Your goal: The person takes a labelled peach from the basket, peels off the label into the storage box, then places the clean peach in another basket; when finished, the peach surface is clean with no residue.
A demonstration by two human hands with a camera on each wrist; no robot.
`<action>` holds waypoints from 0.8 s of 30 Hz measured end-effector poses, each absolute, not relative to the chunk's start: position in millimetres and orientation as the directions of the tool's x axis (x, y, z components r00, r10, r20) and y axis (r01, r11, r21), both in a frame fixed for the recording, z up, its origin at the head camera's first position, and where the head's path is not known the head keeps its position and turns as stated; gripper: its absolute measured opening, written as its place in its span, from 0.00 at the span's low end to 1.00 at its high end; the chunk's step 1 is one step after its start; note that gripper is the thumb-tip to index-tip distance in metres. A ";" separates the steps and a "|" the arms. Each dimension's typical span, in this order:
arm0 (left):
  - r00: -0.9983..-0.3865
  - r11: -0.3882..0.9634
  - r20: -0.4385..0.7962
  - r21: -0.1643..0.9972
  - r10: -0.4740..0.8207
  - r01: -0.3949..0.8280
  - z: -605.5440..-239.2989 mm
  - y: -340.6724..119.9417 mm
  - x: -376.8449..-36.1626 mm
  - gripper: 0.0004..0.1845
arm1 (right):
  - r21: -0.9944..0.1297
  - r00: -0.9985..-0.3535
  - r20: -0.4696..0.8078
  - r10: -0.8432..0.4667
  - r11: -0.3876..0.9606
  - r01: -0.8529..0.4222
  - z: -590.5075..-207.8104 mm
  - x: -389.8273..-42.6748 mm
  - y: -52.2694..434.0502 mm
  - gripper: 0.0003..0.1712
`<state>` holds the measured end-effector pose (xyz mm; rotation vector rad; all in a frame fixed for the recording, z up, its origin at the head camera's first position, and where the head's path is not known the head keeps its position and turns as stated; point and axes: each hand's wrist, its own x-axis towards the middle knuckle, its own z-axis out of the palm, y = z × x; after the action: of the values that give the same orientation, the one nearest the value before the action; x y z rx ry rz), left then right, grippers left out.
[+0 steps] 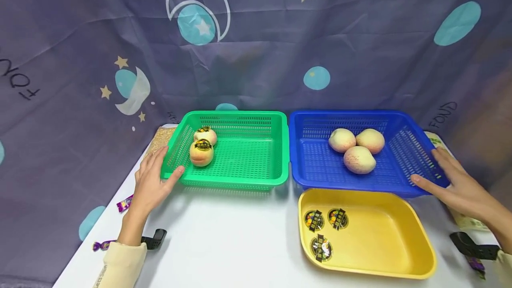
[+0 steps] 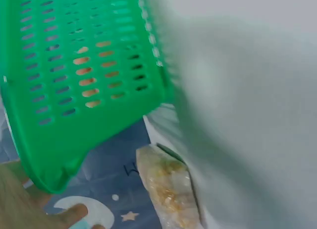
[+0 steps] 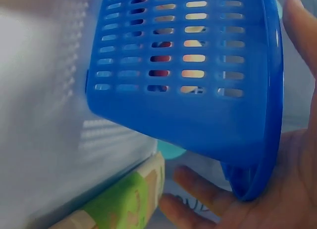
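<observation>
Wrist-only: snack bag (image 2: 166, 192) behind green basket (image 2: 74, 65), hidden fr. head.

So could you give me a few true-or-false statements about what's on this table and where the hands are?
1. The green basket holds two peaches with stickers. True.
2. The blue basket holds four bare peaches. False: it holds three bare peaches.
3. The yellow tray has three stickers lying in it and no fruit. True.
4. The left hand is inside the green basket, gripping a peach. False: it rests against the basket's outer left corner, fingers straight.
5. The right hand touches the blue basket's right edge. True.
6. The yellow tray stands behind the green basket. False: it stands in front of the blue basket.
</observation>
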<state>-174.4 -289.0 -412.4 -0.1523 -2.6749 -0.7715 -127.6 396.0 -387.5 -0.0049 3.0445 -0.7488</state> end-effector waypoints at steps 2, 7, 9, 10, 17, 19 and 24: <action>-0.936 0.865 0.351 0.472 -0.006 0.171 -414.7 -290.2 -174.0 0.43 | -0.442 -1.000 0.016 0.023 0.897 0.013 -385.1 -128.1 395.6 0.58; -0.948 0.888 0.319 0.439 -0.008 0.140 -414.9 -290.1 -173.7 0.45 | -0.389 -0.990 0.115 0.077 0.921 0.026 -379.3 -133.1 392.7 0.52; -0.950 0.892 0.312 0.432 -0.006 0.136 -414.6 -289.8 -174.0 0.45 | -0.380 -0.983 0.158 0.092 0.924 0.025 -377.7 -135.9 390.4 0.50; -0.950 0.893 0.312 0.430 -0.005 0.136 -414.3 -289.6 -174.3 0.45 | -0.383 -0.979 0.178 0.097 0.923 0.022 -377.3 -137.5 388.9 0.49; -0.951 0.894 0.309 0.426 -0.003 0.136 -413.0 -290.1 -173.6 0.45 | -0.439 -0.967 0.242 0.084 0.898 -0.032 -372.5 -151.4 373.2 0.46; -0.952 0.894 0.306 0.429 -0.008 0.130 -413.0 -290.0 -173.1 0.45 | -0.450 -0.970 0.236 0.062 0.892 -0.053 -370.4 -155.3 365.9 0.46; -0.955 0.891 0.296 0.438 -0.016 0.120 -414.9 -289.1 -173.2 0.44 | -0.476 -0.976 0.215 -0.034 0.869 -0.136 -359.8 -163.7 340.7 0.45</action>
<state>-173.2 -289.1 -414.9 -0.0777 -2.7655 -0.6672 -163.7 340.7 -359.8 -0.1485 3.2302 -0.8465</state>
